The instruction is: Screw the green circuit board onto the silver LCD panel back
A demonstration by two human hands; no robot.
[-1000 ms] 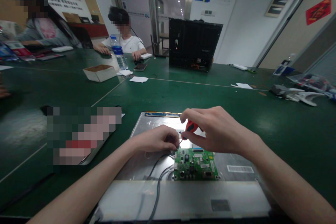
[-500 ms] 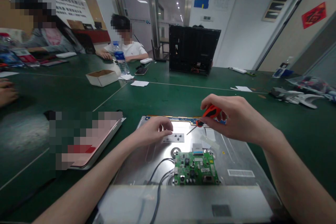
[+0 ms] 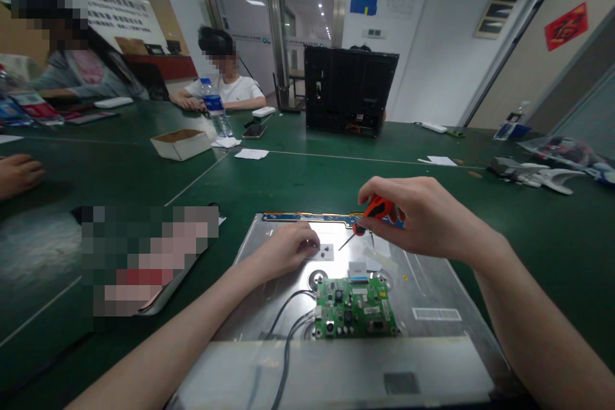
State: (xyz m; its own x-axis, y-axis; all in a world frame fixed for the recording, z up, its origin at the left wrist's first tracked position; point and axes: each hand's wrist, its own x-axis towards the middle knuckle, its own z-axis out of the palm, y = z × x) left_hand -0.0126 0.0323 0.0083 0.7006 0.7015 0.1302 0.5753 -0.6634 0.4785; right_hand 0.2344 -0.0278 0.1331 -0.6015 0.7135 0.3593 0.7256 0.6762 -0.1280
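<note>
In my right hand (image 3: pixel 423 211) is a screwdriver (image 3: pixel 377 208) with a red and black handle. Its thin shaft slants down to the left, the tip just above the metal back of a display panel (image 3: pixel 432 282). My left hand (image 3: pixel 288 248) is closed, fingertips bent down at a pale label (image 3: pixel 328 251) where several small dark screws (image 3: pixel 325 250) lie. Whether a screw sits between those fingers is hidden. Nearer me, a green circuit board (image 3: pixel 355 309) lies on the panel, with dark cables (image 3: pixel 287 359) at its left. A blue board strip (image 3: pixel 307 218) runs along the far edge.
Left of the panel lies a blurred-out pinkish flat object (image 3: pixel 158 275). Further off are an open cardboard box (image 3: pixel 180 148), a water bottle (image 3: pixel 216 109), a phone (image 3: pixel 254 131) and an upright black monitor housing (image 3: pixel 350 93). People sit across the table; another person's hand (image 3: pixel 19 176) rests at left.
My left hand has moved right and down onto the label with the screws, its fingers drawing together. My right hand keeps the screwdriver nearly in place. The whole view has shifted slightly.
</note>
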